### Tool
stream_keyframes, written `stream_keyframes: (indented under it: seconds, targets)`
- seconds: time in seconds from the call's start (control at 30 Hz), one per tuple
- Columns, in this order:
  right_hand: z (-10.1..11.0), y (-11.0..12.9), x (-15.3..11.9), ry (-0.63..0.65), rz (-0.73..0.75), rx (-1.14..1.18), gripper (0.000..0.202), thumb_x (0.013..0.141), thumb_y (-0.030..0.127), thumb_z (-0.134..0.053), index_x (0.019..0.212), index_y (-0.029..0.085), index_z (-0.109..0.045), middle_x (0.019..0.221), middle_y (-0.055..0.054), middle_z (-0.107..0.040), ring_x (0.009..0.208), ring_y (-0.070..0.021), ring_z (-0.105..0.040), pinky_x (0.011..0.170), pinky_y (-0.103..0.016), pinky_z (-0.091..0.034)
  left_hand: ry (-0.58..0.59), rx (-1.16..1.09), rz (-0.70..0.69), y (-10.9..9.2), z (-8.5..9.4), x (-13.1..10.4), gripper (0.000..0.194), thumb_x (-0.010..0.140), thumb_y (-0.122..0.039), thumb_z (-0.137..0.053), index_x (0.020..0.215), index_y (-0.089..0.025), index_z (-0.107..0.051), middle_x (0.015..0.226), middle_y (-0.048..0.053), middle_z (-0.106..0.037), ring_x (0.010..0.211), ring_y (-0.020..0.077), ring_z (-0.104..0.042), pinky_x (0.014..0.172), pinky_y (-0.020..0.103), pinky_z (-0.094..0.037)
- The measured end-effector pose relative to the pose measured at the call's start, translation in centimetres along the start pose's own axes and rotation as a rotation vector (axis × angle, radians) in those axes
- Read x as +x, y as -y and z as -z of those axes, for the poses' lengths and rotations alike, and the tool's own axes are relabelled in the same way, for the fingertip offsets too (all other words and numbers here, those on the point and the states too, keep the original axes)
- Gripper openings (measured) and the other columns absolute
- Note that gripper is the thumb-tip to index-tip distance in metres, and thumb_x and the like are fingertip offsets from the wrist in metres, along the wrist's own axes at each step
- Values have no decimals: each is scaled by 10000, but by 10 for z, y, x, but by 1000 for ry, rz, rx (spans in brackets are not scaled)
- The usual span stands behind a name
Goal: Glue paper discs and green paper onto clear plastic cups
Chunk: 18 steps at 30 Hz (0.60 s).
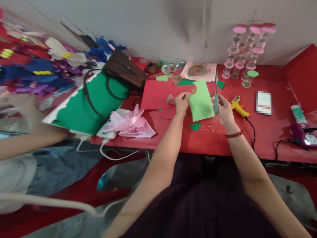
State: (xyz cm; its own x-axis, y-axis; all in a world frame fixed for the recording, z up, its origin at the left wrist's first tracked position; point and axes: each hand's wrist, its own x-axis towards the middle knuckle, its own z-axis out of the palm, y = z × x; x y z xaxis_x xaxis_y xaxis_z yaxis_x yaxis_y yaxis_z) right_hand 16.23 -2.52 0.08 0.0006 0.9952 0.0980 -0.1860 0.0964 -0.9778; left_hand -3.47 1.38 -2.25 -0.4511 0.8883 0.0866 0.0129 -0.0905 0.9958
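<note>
My left hand pinches the left edge of a light green sheet of paper, which has a curved piece cut out of its upper left corner. My right hand is closed around a pair of scissors, blades pointing up, beside the sheet's right edge. Just left of my left hand is a small clear plastic cup piece. Red paper lies beneath, with dark green scraps nearby. A yellow glue gun lies to the right of my right hand.
Cup strings with pink discs hang at the back right. A glue stick and purple power socket sit at the far right. At left are a brown bag, pink plastic, cables and another person's arm.
</note>
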Motion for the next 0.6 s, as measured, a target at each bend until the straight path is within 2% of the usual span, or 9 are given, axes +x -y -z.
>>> stream_keyframes:
  seconds: [0.1, 0.23, 0.33, 0.47, 0.53, 0.6]
  targets:
    - [2, 0, 1, -21, 10, 13, 513, 709, 615, -901, 1034, 260, -722, 674, 72, -549, 529, -77, -450, 454, -234, -385, -5, -50, 142, -5, -2, -7, 254, 932, -114, -581, 691, -193, -590, 518, -76, -451, 468, 83, -408, 506, 205, -320]
    - [2, 0, 1, -37, -51, 19, 502, 706, 593, -903, 1001, 254, -679, 678, 58, -595, 555, -104, -559, 492, -254, -447, -24, -71, 214, -8, -2, -9, 259, 952, -114, -566, 706, -196, -570, 506, -81, -431, 451, 78, -389, 476, 197, -269]
    - [3, 1, 0, -79, -55, -12, 524, 703, 608, -893, 1025, 241, -701, 683, 46, -614, 545, -109, -558, 464, -255, -438, -30, -76, 202, -8, 2, -6, 272, 950, -119, -569, 688, -193, -557, 526, -79, -418, 468, 74, -357, 490, 190, -273]
    - [6, 4, 1, -108, -39, -97, 555, 692, 610, -907, 1059, 235, -723, 644, 64, -587, 486, -83, -462, 404, -236, -375, 82, -89, 89, -5, 9, -1, 237, 930, -115, -608, 702, -177, -601, 613, -60, -479, 555, 74, -393, 551, 176, -312]
    - [7, 3, 3, -121, -31, -105, 564, 694, 608, -910, 1068, 243, -700, 656, 69, -600, 492, -83, -481, 410, -231, -392, 122, -99, 51, -4, 11, 0, 220, 918, -110, -630, 709, -176, -617, 650, -52, -509, 599, 79, -429, 592, 172, -341]
    - [6, 1, 4, -143, -23, -91, 565, 725, 635, -882, 1076, 253, -655, 663, 74, -599, 506, -91, -520, 426, -231, -416, 147, -124, 73, -5, 12, 1, 221, 909, -122, -659, 702, -179, -609, 652, -52, -513, 610, 83, -449, 614, 173, -360]
